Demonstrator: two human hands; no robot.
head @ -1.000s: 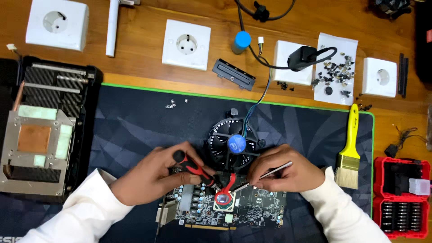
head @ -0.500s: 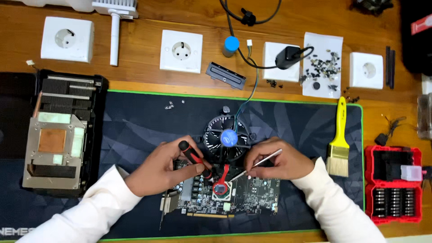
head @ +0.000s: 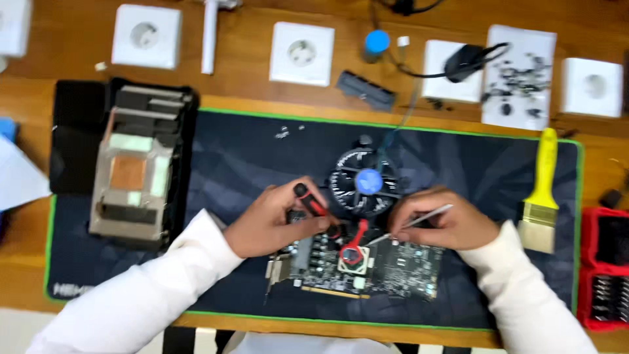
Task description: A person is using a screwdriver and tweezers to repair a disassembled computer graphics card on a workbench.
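Red-and-black screwdriver [head: 313,204] sits gripped in the left hand [head: 268,223], fingers closed round its handle, tip angled toward 4 o'clock at the red clamp [head: 354,248] on the circuit board [head: 367,265]. The right hand [head: 442,223] pinches silver tweezers [head: 419,221], their points aimed toward 8 o'clock at the same spot. Both hands rest on the board's upper edge; the round black fan [head: 367,187] touches in at 12 o'clock between them. The board lies near the dark mat's [head: 249,157] front edge. Open mat stretches toward 10 o'clock, up to the metal heatsink [head: 134,177] at the left border. A yellow brush [head: 542,193] lies at 3 o'clock, a red bit case [head: 603,269] beyond it.
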